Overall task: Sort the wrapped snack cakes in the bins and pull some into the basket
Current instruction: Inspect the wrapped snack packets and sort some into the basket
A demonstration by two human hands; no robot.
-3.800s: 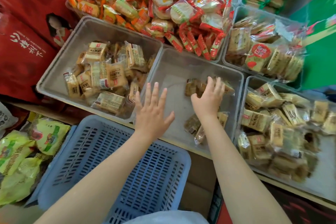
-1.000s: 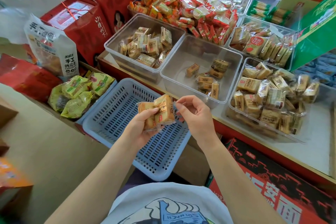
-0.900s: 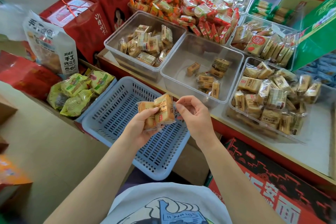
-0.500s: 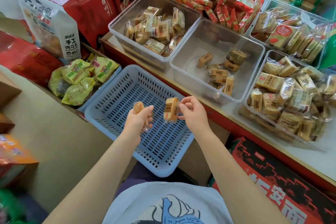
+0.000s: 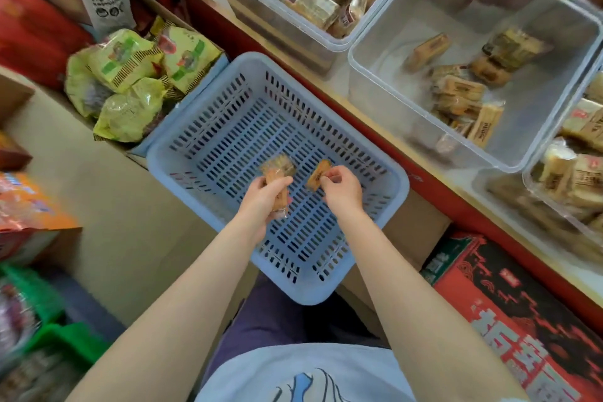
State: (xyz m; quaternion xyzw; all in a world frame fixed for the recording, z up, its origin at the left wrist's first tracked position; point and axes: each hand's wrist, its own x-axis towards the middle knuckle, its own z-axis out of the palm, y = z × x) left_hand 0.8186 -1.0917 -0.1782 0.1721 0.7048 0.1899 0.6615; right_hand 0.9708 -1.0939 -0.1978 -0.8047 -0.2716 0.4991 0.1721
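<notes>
Over the blue slotted basket (image 5: 375, 173), the left hand (image 5: 264, 199) grips clear-wrapped tan snack cakes (image 5: 277, 170). The right hand (image 5: 342, 188) pinches one snack cake (image 5: 317, 174); its label is blurred.

Single head-worn view, looking steeply down, close over basket (image 5: 182, 153) and bins (image 5: 554, 140).

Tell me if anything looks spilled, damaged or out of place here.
Nothing stands out. The left hand and right hand each hold wrapped snack cakes over the blue basket, and the rest sit inside their clear bins.
</notes>
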